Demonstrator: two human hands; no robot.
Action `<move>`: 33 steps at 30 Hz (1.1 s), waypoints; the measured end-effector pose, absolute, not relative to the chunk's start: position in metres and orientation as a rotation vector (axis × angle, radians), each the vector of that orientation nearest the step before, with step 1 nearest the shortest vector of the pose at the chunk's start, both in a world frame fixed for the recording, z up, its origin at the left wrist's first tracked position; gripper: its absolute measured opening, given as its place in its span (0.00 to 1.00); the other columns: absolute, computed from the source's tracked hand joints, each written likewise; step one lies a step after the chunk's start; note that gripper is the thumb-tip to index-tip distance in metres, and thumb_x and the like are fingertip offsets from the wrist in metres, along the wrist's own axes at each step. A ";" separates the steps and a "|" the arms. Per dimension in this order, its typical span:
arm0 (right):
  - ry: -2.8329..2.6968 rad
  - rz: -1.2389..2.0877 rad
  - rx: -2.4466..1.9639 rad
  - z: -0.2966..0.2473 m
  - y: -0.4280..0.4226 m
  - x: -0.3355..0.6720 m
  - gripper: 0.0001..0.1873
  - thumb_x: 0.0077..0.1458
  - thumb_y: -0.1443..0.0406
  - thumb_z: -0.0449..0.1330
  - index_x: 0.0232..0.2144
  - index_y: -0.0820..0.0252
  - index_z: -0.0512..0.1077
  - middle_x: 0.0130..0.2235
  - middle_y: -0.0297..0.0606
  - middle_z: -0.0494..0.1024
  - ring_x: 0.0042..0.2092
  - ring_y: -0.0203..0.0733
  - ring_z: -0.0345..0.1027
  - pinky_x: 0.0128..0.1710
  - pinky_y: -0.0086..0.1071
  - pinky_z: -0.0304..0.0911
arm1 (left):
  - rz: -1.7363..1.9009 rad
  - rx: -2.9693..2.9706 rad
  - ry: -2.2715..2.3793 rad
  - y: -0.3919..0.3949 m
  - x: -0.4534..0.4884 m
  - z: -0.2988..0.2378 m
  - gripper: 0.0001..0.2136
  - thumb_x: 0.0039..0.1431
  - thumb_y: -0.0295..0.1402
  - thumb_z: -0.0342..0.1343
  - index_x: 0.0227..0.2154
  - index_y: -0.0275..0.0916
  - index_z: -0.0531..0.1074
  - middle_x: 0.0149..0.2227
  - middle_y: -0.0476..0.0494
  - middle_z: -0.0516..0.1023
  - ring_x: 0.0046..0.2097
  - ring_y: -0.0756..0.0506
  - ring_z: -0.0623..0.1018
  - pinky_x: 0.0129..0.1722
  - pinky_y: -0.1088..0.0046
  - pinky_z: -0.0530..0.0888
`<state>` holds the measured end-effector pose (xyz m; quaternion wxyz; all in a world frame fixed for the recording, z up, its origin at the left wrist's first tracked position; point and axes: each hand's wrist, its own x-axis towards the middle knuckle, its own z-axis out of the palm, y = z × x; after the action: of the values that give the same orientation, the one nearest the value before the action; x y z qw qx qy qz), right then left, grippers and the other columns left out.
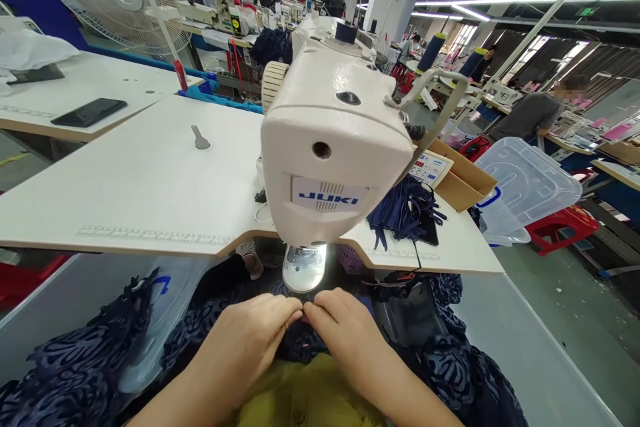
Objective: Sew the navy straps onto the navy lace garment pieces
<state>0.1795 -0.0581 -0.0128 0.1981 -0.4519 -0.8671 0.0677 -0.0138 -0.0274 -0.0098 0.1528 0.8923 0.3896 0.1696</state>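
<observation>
At the front edge of the white table (125,187), directly below the head of the cream sewing machine (330,147), both hands work on the navy patterned fabric (80,360). The left hand (255,333) and the right hand (345,330) meet fingertip to fingertip. The fingers of each are bent and drawn narrow, pinching a fold of the fabric just in front of the lit presser foot area (304,267). The rest of the fabric spreads to both sides and lies across the person's lap, over an olive-green garment (305,393). A bundle of navy straps (405,210) lies on the table to the right of the machine, near a cardboard box (465,180). A clear plastic bin (525,180) stands further right. A dark phone (89,111) lies on the neighbouring table.
</observation>
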 end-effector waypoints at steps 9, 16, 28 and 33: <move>-1.418 1.260 -1.379 -0.046 -0.041 0.184 0.11 0.55 0.60 0.61 0.25 0.60 0.74 0.27 0.31 0.70 0.30 0.33 0.63 0.32 0.26 0.60 | 0.618 2.377 1.295 -0.021 -0.029 -0.037 0.16 0.65 0.41 0.45 0.47 0.40 0.72 0.45 0.41 0.79 0.49 0.43 0.76 0.53 0.63 0.70; -0.965 1.533 -1.139 -0.070 -0.053 0.157 0.17 0.49 0.53 0.64 0.23 0.61 0.72 0.25 0.30 0.66 0.27 0.33 0.58 0.28 0.26 0.57 | 0.557 1.690 1.134 -0.029 -0.019 -0.050 0.16 0.59 0.44 0.54 0.44 0.40 0.73 0.44 0.44 0.79 0.46 0.44 0.77 0.47 0.69 0.74; -1.266 1.484 -1.065 -0.061 -0.052 0.164 0.15 0.58 0.54 0.57 0.37 0.59 0.74 0.36 0.36 0.75 0.42 0.40 0.70 0.45 0.33 0.64 | 0.408 1.830 1.112 -0.033 -0.010 -0.030 0.15 0.61 0.43 0.49 0.29 0.40 0.74 0.30 0.50 0.77 0.33 0.49 0.76 0.35 0.75 0.71; -1.176 1.249 -1.180 -0.069 -0.055 0.158 0.05 0.52 0.62 0.64 0.31 0.58 0.77 0.33 0.34 0.77 0.38 0.38 0.70 0.40 0.29 0.64 | 0.430 1.829 1.186 -0.035 -0.006 -0.033 0.14 0.61 0.42 0.49 0.28 0.39 0.73 0.27 0.51 0.77 0.30 0.49 0.75 0.30 0.76 0.70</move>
<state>0.1576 -0.0555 -0.0692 0.5052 -0.4891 -0.4874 0.5177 -0.0061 -0.0353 -0.0330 0.4436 0.7378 0.4783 0.1736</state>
